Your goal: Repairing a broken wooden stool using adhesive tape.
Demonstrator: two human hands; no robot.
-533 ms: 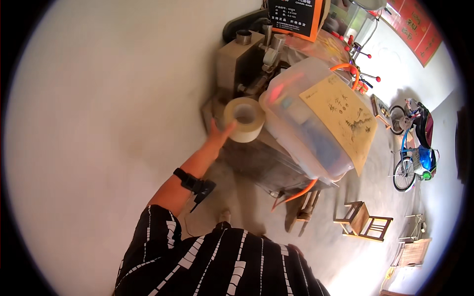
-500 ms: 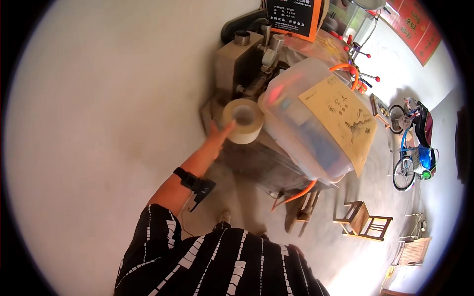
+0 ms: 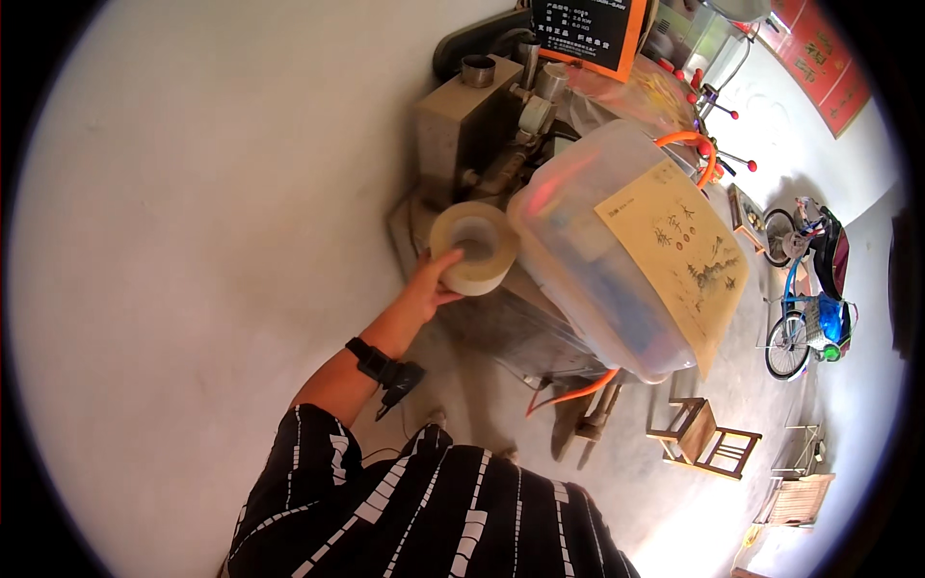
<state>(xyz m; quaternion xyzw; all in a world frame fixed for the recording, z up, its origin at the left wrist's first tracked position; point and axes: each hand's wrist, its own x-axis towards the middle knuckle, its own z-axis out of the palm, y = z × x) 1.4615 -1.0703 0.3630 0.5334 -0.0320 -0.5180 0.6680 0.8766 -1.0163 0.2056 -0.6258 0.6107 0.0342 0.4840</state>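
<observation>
My left hand (image 3: 431,287) grips the near left edge of a wide roll of pale tape (image 3: 487,277). Its thumb reaches toward the roll's hollow core and the other fingers curl round the outer side. The roll sits at the table's left end, right beside a translucent plastic storage box (image 3: 568,279) with a lid. On that box lies a tan paper booklet (image 3: 665,241) with dark brush-style drawing and writing. Blurred coloured things show through the box wall. Nowhere in the picture does my right hand appear.
Behind the roll stands a grey metal machine (image 3: 462,106) with pipes. A black and orange box (image 3: 588,34) is farther back. An orange hose (image 3: 578,390) hangs below the storage box. To the right are a wooden chair (image 3: 699,438) and a bicycle (image 3: 795,299). A white wall (image 3: 222,193) bounds the left.
My left hand has closed more firmly round the near edge of the tape roll, its fingers now wrapped on the side. The whole view has shifted slightly.
</observation>
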